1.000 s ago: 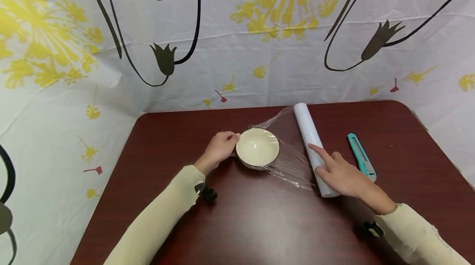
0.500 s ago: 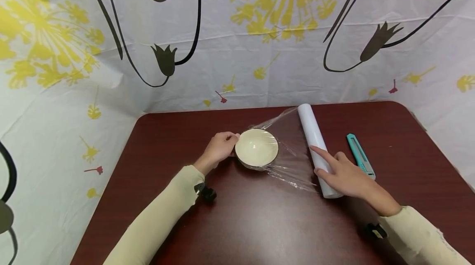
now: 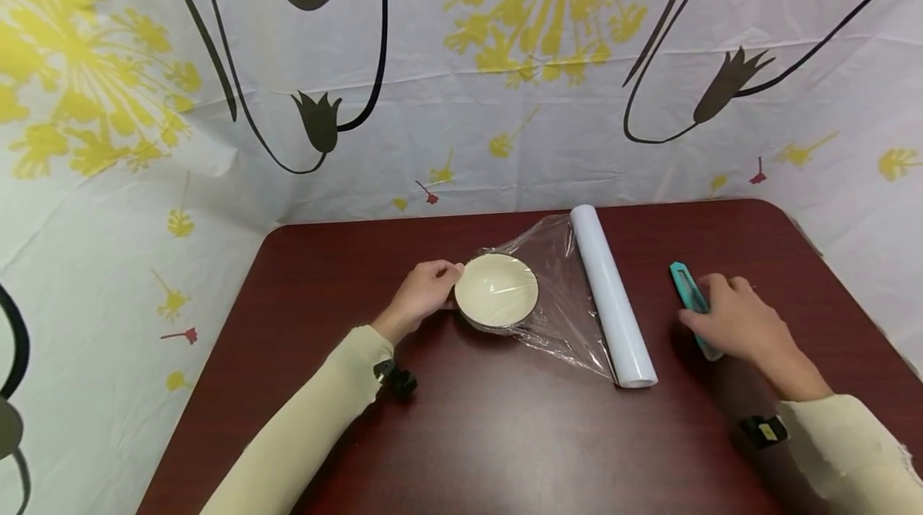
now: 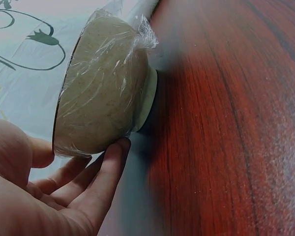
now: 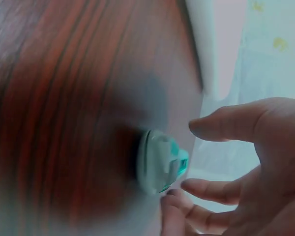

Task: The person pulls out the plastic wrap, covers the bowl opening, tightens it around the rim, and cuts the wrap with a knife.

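A cream bowl stands on the table with clear cling film over its top and wrapped on its side. My left hand holds the bowl's left edge; in the left wrist view the thumb is at the rim and the fingers are under the side. From the bowl the film stretches to a white roll. Over a teal utility knife is my right hand. In the right wrist view its thumb is apart from the knife, with the fingers on the other side, near it.
The dark red-brown table reaches back to a white patterned cloth hanging behind and to the left. The roll lies between the bowl and the knife. Each wrist wears a small black camera.
My right hand has left the film roll and moved right to the utility knife. The film between bowl and roll lies looser. My left hand keeps its place at the bowl.
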{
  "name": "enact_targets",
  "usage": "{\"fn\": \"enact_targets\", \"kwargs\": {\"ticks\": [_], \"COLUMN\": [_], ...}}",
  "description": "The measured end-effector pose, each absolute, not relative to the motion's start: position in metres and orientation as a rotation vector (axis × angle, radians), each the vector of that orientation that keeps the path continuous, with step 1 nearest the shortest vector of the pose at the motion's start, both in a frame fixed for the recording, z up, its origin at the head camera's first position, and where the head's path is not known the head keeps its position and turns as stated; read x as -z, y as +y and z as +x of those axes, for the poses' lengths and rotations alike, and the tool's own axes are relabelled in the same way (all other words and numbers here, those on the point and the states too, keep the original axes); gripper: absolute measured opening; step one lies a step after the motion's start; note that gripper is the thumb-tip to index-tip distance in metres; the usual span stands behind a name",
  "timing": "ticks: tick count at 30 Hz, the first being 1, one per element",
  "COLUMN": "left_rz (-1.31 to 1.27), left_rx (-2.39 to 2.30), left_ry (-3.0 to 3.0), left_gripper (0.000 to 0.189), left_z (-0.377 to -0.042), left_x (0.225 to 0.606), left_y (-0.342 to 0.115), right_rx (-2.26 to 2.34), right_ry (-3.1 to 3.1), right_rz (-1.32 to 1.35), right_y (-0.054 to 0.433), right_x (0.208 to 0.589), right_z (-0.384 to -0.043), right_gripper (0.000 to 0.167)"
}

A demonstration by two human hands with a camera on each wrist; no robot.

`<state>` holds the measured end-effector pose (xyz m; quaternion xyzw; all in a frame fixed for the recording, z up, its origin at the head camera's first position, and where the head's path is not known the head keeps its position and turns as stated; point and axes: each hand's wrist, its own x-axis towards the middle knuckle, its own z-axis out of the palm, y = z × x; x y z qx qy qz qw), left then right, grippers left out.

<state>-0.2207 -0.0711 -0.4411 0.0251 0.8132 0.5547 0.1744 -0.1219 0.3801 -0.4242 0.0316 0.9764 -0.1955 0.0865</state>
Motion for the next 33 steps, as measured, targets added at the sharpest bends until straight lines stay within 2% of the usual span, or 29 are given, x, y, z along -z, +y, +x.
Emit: {"fn": "enact_targets", "kwargs": {"ticks": [11,17,22,27,33], "left_rz": [0.035,0.024,0.038,0.033,0.023], "left_rx": [-1.599,-1.635,-1.630,-1.599,-1.562], "left_ry": [2.238,2.187,2.188,2.213,2.264], "left_gripper": [0.044,0.045,0.046,0.049,0.050], "left_z": [-0.220,-0.218,-0.217,-0.219,-0.223], "left_x": [0.444,0.447,0.447,0.447,0.446], "left_y": [-0.074,-0.074,-0.074,-0.073,-0.070], "right_rx": [0.678,0.929,1.325,1.696,1.791], "right_ry": [2.808,2.698,2.511,2.321,2.342], "right_rz": [0.104,0.086,0.087,-0.041,-0.135], "right_y": [0.407,0.410,0.403,0.387,0.364], "right_x": [0.440,0.443,0.441,0.434,0.427], "right_z": [-0.126,-0.117,-0.108,-0.101,-0.092], "right_gripper": [0.061,0.049,0.042,0.029,0.029]}}
